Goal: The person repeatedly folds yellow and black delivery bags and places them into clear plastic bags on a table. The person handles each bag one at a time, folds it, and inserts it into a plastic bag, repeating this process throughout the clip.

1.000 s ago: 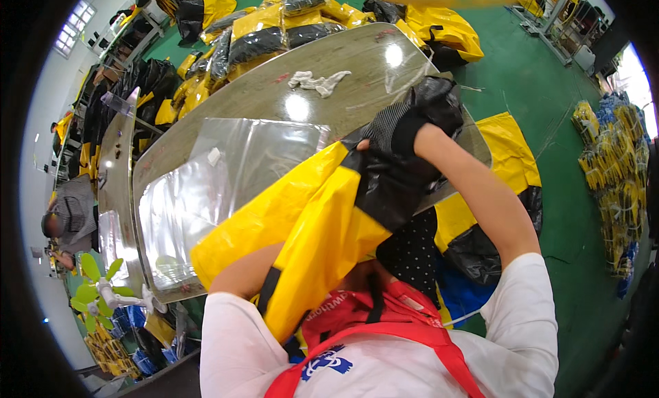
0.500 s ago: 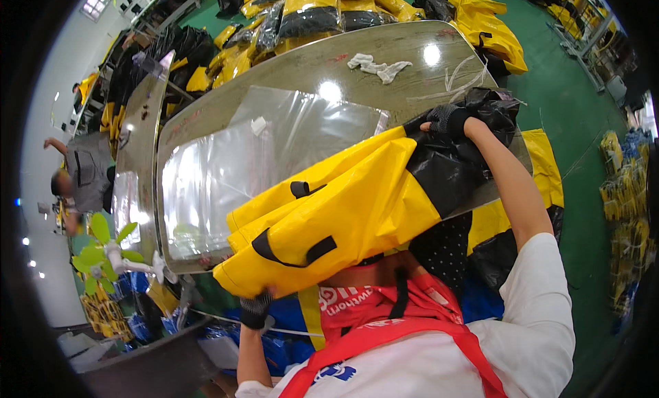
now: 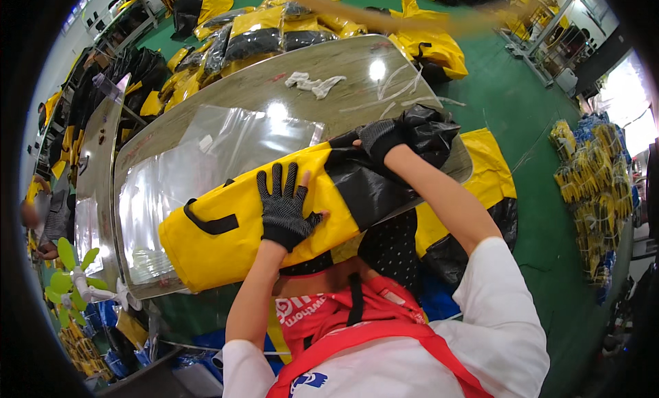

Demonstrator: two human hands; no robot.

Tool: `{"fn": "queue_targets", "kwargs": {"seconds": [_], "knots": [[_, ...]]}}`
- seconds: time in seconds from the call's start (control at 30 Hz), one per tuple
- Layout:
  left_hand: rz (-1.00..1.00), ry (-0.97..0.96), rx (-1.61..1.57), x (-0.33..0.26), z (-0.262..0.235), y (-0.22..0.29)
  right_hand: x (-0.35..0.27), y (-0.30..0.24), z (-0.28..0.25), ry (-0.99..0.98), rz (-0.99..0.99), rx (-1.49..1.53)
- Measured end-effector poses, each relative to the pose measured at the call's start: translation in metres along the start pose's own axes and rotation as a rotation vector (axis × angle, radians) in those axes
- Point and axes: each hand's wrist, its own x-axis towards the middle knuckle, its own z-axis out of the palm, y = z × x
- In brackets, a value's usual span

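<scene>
A yellow and black bag (image 3: 199,257) of shiny coated fabric lies flattened across the near side of the table (image 3: 347,58). A black strap handle (image 3: 216,224) shows on its yellow part. My left hand (image 3: 285,209), in a dark glove with some fingertips bare, lies flat on the yellow fabric with its fingers spread. At the bag's black end, my right hand (image 3: 383,138), gloved the same way, is closed on the crumpled black material (image 3: 429,133). Part of its fingers is hidden in the folds.
Clear plastic sleeves (image 3: 154,199) lie under and beyond the bag. A white rag (image 3: 316,83) rests farther back. Packed yellow and black bags (image 3: 254,34) are piled behind the table. A green-bladed fan (image 3: 72,281) stands at left, near another person (image 3: 55,216). Bundles (image 3: 587,185) stand at right.
My left hand has let go of the bag's lower left edge and now lies flat on top of it. The yellow part is smoother and flatter. My right hand stays at the black end.
</scene>
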Motion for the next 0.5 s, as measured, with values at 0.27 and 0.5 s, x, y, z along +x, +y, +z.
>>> {"fn": "queue_targets", "kwargs": {"seconds": [0.27, 0.5], "knots": [[-0.06, -0.112, -0.074, 0.015, 0.027, -0.004, -0.086, 0.153, 0.008, 0.322, -0.016, 0.584], [-0.109, -0.14, -0.034, 0.023, 0.027, -0.012, -0.062, 0.154, 0.047, -0.034, 0.158, 0.359]]}}
